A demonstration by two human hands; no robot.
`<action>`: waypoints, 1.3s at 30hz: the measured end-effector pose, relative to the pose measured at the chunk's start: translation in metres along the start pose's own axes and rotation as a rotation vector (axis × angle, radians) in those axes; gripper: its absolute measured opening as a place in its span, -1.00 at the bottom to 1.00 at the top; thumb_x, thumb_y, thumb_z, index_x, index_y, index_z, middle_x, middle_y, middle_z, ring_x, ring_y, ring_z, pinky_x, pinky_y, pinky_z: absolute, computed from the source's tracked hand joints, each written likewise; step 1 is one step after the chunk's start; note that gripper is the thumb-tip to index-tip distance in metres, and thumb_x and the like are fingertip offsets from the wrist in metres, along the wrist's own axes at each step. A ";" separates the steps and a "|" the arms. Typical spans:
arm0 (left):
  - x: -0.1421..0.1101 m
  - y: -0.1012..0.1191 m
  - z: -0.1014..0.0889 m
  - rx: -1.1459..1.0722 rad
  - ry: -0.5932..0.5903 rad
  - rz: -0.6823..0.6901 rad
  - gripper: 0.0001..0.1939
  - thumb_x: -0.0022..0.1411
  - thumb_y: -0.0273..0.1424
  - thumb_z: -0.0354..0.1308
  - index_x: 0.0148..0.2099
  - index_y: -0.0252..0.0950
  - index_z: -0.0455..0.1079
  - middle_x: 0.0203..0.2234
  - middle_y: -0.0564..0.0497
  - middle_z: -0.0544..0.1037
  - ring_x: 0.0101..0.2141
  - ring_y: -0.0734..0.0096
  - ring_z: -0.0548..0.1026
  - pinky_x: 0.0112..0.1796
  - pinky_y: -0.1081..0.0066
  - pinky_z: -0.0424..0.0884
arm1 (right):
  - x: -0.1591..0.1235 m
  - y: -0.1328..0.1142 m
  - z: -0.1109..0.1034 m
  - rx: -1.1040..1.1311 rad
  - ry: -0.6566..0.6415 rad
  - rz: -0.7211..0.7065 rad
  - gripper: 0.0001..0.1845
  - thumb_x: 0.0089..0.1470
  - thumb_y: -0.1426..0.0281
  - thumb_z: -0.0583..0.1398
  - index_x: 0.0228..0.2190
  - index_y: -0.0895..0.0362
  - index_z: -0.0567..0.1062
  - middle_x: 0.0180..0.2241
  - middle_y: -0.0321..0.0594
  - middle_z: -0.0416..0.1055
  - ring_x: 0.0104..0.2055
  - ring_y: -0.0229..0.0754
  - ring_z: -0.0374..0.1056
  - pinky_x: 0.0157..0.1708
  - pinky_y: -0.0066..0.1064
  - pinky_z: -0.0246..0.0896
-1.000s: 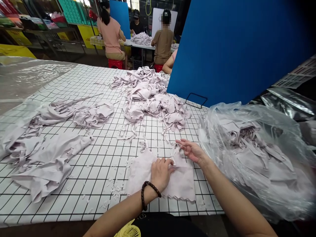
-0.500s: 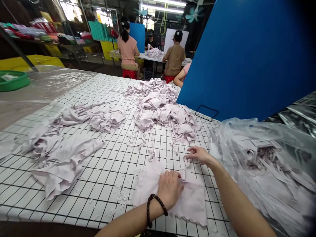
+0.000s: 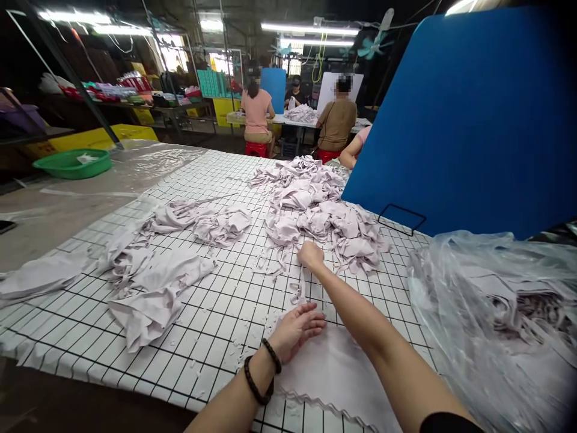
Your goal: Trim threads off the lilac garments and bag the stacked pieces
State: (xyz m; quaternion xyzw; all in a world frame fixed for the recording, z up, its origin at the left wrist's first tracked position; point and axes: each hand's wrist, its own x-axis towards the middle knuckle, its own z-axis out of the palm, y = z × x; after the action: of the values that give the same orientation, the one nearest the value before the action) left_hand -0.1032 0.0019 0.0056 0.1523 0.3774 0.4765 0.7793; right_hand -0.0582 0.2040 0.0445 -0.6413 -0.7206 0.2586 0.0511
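A flat pale pink cloth piece [image 3: 336, 367] with a wavy near edge lies on the grid-patterned table cover [image 3: 234, 282] in front of me. My left hand [image 3: 300, 329], with two dark beaded bands at the wrist, rests at its upper left part, fingers stretched and slightly apart. Beyond it, my right hand [image 3: 311, 255] is closed with its back toward me. A thin cloth strap [image 3: 302, 282] runs from the cloth's far edge up to the right hand's fingers, which are mostly hidden. My right forearm crosses above the cloth's right side.
Crumpled pink cloth pieces [image 3: 320, 204] are heaped ahead, others [image 3: 157, 270] lie left. A clear plastic bag [image 3: 451, 300] of cloth stands right, below a blue board [image 3: 469, 120] with a wire stand. A green basket [image 3: 74, 164] sits far left. Several people sit beyond.
My right hand has moved left and farther away and has closed at the strap. My left hand has lifted and turned, its fingers now straighter. The view has swung left.
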 end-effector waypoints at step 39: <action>-0.028 0.018 0.004 1.007 0.208 0.393 -0.55 0.26 -0.11 -0.01 0.10 -0.23 0.24 -0.24 -0.08 0.51 -0.24 0.27 0.47 -0.18 0.21 0.39 | -0.146 0.088 -0.001 0.795 -0.378 -0.028 -0.65 -0.26 0.20 0.36 -0.63 0.20 0.40 -0.69 -0.39 0.25 -0.63 -0.41 0.06 -0.60 -0.50 -0.05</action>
State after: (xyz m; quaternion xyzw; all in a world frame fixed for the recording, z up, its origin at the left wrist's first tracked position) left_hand -0.1191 -0.0124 0.0317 0.5262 0.5981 0.3860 0.4651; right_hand 0.0466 0.0692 0.0445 -0.5034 -0.5704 0.6277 0.1647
